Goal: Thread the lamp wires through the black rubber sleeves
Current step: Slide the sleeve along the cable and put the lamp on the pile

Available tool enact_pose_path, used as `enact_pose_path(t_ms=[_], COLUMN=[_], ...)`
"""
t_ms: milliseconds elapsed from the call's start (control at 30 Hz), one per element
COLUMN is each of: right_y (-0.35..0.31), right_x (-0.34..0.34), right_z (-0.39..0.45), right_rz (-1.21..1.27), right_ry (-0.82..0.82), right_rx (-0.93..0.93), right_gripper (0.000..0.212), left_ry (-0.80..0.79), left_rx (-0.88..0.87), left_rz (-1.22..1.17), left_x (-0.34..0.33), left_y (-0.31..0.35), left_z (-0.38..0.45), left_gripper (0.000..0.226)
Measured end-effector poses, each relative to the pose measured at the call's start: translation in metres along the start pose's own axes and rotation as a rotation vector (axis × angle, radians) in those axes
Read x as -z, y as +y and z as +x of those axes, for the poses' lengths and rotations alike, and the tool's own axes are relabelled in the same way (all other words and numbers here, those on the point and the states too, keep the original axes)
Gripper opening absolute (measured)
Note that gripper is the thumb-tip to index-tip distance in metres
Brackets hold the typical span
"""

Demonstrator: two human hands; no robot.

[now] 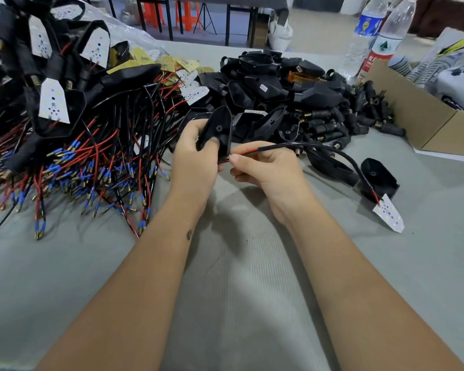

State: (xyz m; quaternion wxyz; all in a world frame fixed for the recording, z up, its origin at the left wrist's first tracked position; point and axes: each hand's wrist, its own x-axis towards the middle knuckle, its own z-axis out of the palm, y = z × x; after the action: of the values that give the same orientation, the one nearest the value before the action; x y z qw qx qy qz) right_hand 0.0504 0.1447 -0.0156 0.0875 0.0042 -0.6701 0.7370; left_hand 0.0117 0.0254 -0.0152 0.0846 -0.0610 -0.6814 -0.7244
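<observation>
Left hand (196, 153) grips a black housing (217, 129) mid-table, right hand (263, 164) pinches the wire (279, 146) at its base, bare grey mat (239, 277) nearer, bottle (383, 41) labels unreadable.

Even, bright, diffuse indoor light from above. Soft double shadows of the arms fall on the grey table (239, 263). Mild glare on the bottles (381, 30). Strong wide-angle bending at the edges. Centre sharp; far background slightly soft; no motion blur
</observation>
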Motion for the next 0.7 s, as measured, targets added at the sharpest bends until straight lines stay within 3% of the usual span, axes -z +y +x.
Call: enact_pose_path(t_ms=[100,300,500,600,700], right_y=[-0.001,-0.004,-0.006,-0.007,-0.008], right_x=[0.000,0.002,0.005,0.006,0.007], right_z=[0.001,0.002,0.002,0.002,0.003], right_rz=[0.056,0.142,0.178,0.198,0.211], right_ry=[0.036,0.071,0.157,0.199,0.223], right_rx=[0.001,0.025,0.032,0.024,0.018], right_gripper=[0.014,0.021,0.018,0.013,0.010], left_ry=[0.066,0.170,0.023,-0.149,-0.208], left_rx=[-0.056,0.115,0.276,0.231,0.226], left_rz=[0.002,-0.126,-0.394,-0.344,-0.274], left_x=[0.000,0.007,0.006,0.006,0.003], left_y=[-0.001,-0.005,0.001,0.001,-0.001], left_z=[0.002,0.010,0.009,0.006,0.005], left_gripper=[0.024,0.017,0.021,0.031,0.051])
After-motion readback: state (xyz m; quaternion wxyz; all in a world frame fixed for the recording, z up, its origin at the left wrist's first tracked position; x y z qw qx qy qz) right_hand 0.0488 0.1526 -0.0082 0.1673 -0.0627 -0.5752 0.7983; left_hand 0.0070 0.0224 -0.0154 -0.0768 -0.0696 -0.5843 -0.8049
